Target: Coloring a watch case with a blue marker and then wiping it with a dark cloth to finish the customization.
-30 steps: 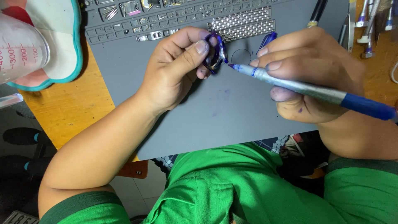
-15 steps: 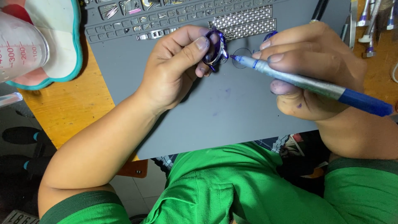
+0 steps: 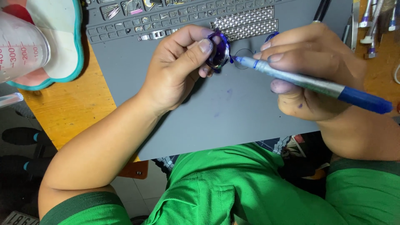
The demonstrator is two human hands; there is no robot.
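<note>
In the head view, the left hand [image 3: 179,71] is curled tight around a small round watch case [image 3: 218,51] with a purple-blue rim, pinching it between thumb and fingertips and holding it on edge just above the grey work mat [image 3: 233,112] on the wooden bench [image 3: 66,112]. The right hand [image 3: 310,68] is closed in a writing grip on a silver pen with a blue cap end [image 3: 308,81], thumb and forefinger pressed near the front of the barrel; its blue tip touches the right side of the watch case. A faint drawn circle [image 3: 243,53] shows on the mat just below the tip. A clear measuring cup [image 3: 21,46] sits on a teal-edged white pad [image 3: 62,37] at the far left, well apart from both hands.
</note>
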